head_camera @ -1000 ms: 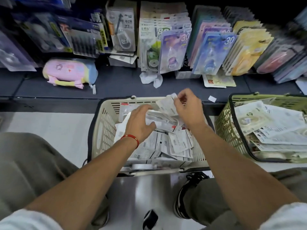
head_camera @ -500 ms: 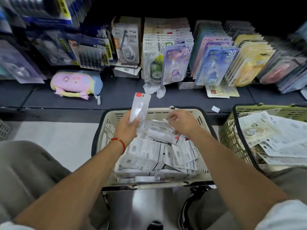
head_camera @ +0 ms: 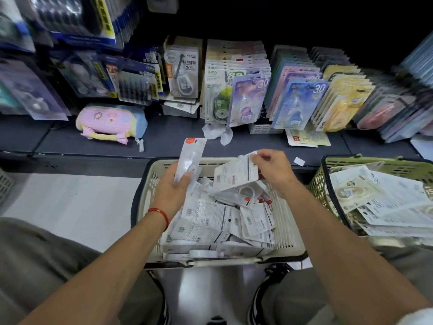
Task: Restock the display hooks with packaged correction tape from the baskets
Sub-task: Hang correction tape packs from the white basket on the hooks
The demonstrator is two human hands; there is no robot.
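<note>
While a red-tabbed correction tape pack (head_camera: 190,158) is gripped upright by the left hand (head_camera: 172,191), a second pack (head_camera: 235,172) is pinched at its top by the right hand (head_camera: 273,168), above the beige basket (head_camera: 290,231).

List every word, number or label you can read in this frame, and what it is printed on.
"30": purple hanging pack.
"30": blue hanging pack.
"20": clear hanging blister pack; the characters beside it are too blurred.
"80", partly hidden: green-and-white hanging pack.
Packs in the cream basket and green basket: barcodes and fine print, unreadable.
</note>
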